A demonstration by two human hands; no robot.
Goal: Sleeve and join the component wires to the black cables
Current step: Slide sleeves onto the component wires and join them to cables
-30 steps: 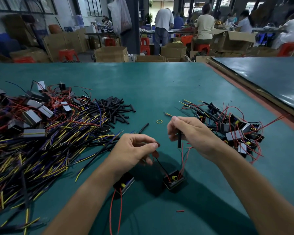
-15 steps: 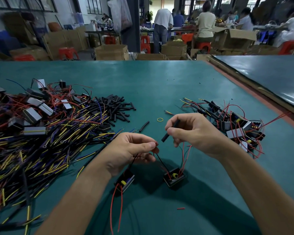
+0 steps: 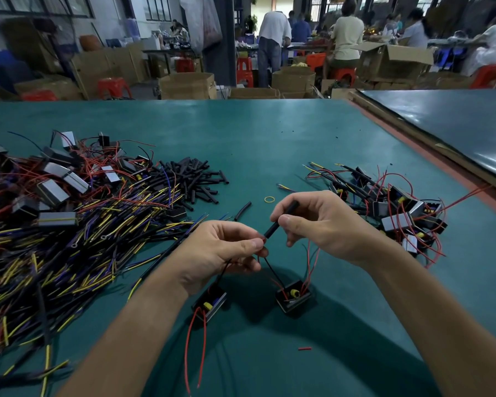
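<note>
1. Stock at far left: tangled heap of black cables with yellow and purple ends (image 3: 69, 233), mixed with grey-faced block components and spread to the mat's left edge; probably kept there for easy reach.
2. Just right of it, pile of short black sleeve tubes (image 3: 195, 179), with one stray black tube (image 3: 242, 210) apart and nearer the hands; likely the sleeving supply.
3. Left hand (image 3: 221, 253): thumb and forefinger pinching the end of a thin black wire (image 3: 272, 269), other fingers curled beneath; tip aimed at the tube mouth, seemingly for threading.
4. Beneath that hand, small black box component with yellow part and red leads (image 3: 209, 303), resting on the green table mat (image 3: 241, 133).
5. Further right, second black box component (image 3: 292, 296), source of the pinched wire.
6. Right hand (image 3: 321, 227): fingers curled on a black sleeve tube (image 3: 281, 219), tilted down towards the wire tip; entry of the wire not discernible.
7. Right heap of black components with red wires (image 3: 398, 213), apparently finished, near the mat's reddish border (image 3: 407, 144).
8. Open mat ahead, past a yellow rubber band (image 3: 269, 199).
</note>
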